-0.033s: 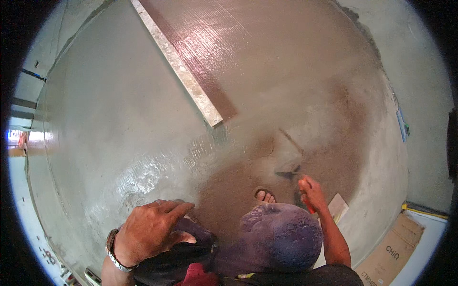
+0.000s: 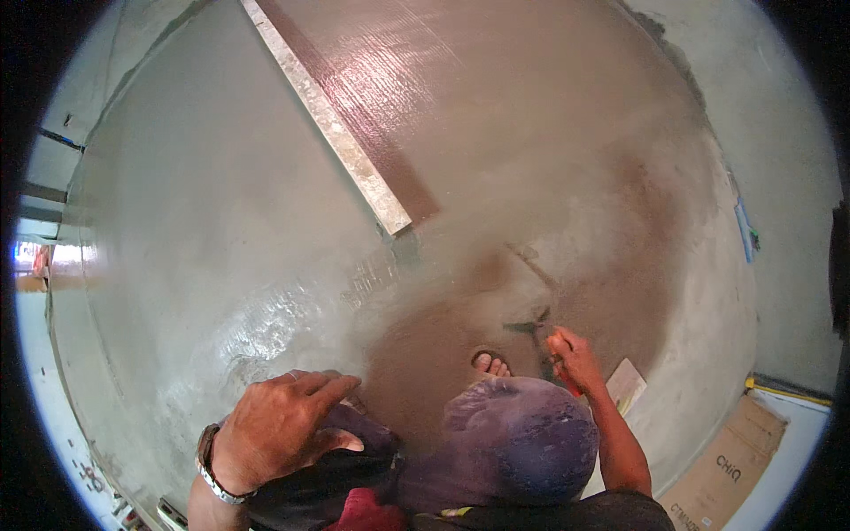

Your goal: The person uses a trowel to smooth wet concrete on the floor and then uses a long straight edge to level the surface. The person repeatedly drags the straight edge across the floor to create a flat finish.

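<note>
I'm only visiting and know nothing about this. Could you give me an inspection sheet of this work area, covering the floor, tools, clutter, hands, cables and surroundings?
Surface: wet cement floor, glossy grey on the left and browner on the right, with a darker patch near the sandalled foot.
Job's things: trowel touching the floor; long metal straightedge lying diagonally on the floor.
Clutter: white flat piece; cardboard box at lower right.
Hands: left hand spread open on dark cloth, with a wristband; right hand closed on the trowel.
Cables: nothing seen.
Surroundings: pale wall at right, with a small blue item at its foot.
</note>
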The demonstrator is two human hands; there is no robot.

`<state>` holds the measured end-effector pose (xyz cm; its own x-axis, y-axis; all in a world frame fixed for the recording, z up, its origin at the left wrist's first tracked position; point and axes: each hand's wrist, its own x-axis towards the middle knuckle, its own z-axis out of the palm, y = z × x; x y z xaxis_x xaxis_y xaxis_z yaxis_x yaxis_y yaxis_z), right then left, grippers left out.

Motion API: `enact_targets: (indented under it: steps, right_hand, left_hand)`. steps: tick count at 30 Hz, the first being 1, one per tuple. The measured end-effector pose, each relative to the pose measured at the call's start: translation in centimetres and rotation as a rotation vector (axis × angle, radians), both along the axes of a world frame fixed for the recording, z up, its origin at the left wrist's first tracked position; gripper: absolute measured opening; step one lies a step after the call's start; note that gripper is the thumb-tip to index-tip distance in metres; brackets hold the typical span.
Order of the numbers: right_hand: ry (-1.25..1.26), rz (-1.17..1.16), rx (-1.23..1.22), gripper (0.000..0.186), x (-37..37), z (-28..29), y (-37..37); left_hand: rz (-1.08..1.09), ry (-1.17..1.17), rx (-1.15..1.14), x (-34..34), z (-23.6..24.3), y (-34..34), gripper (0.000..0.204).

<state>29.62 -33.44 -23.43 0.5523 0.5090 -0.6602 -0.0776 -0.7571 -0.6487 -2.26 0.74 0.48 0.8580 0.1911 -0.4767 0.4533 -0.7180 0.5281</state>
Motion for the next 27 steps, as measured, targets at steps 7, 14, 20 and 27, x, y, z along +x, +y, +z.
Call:
enact_targets:
  steps: [7, 14, 20, 27]
  right_hand:
    - [0.126, -0.267, -0.027, 0.046, 2.7, -0.4, -4.1]
    - [-0.264, 0.073, -0.125, 0.045, 0.6, 4.1, -0.3]
    - [-0.182, 0.082, -0.193, 0.043, 0.5, 2.4, -2.1]
    - [-0.259, 0.111, -0.175, 0.043, 0.2, 2.9, -2.5]
  left_hand:
    - [0.030, 0.090, -0.016, 0.1, -0.3, 0.3, 0.067]
    - [0.019, 0.087, -0.030, 0.5, -0.3, 0.2, 0.067]
    - [0.020, 0.083, -0.028, 0.6, -0.3, 0.4, 0.067]
    - [0.012, 0.064, -0.040, 0.6, -0.1, 0.4, 0.067]
